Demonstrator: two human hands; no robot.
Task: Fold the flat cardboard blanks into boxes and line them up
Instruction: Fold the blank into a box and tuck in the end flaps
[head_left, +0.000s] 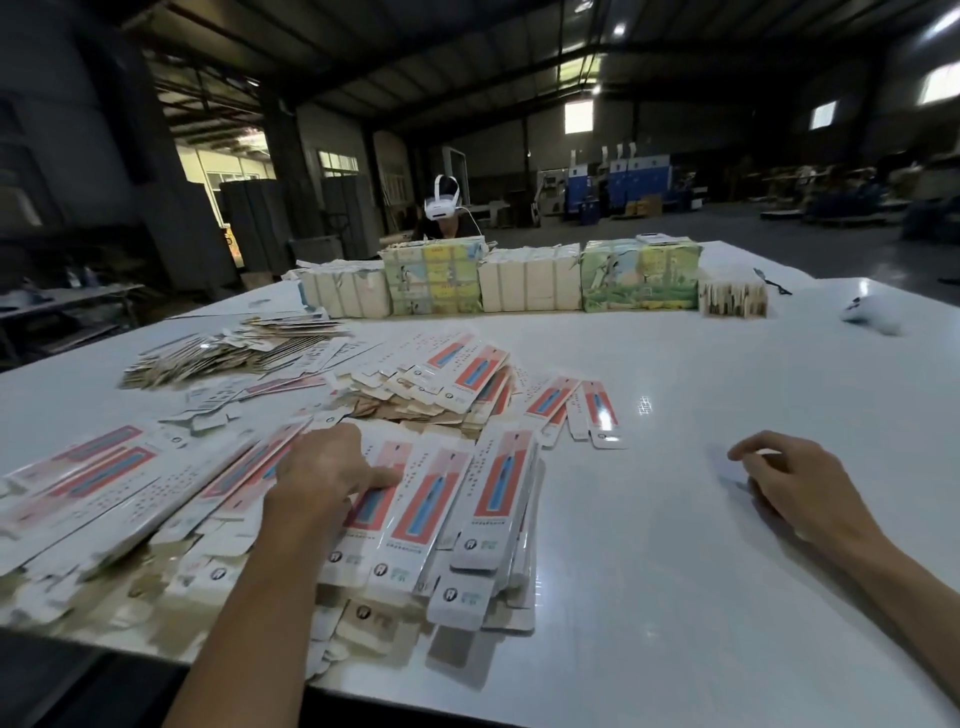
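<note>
On the white table (675, 545) before you, your left hand (324, 470) lies palm down on the near heap of flat blanks (441, 519). Its fingers are spread and the thumb stretches along one printed face, gripping nothing. Your right hand (795, 483) is well apart over bare tabletop, fingers loosely curled around nothing. A second heap of blanks (447, 387) sits just beyond, with a brown-edged pile (234, 348) farther left. Along the far edge stands a row of bundled stacks (530, 283), and a person in a white headset (442, 208) is behind it.
</note>
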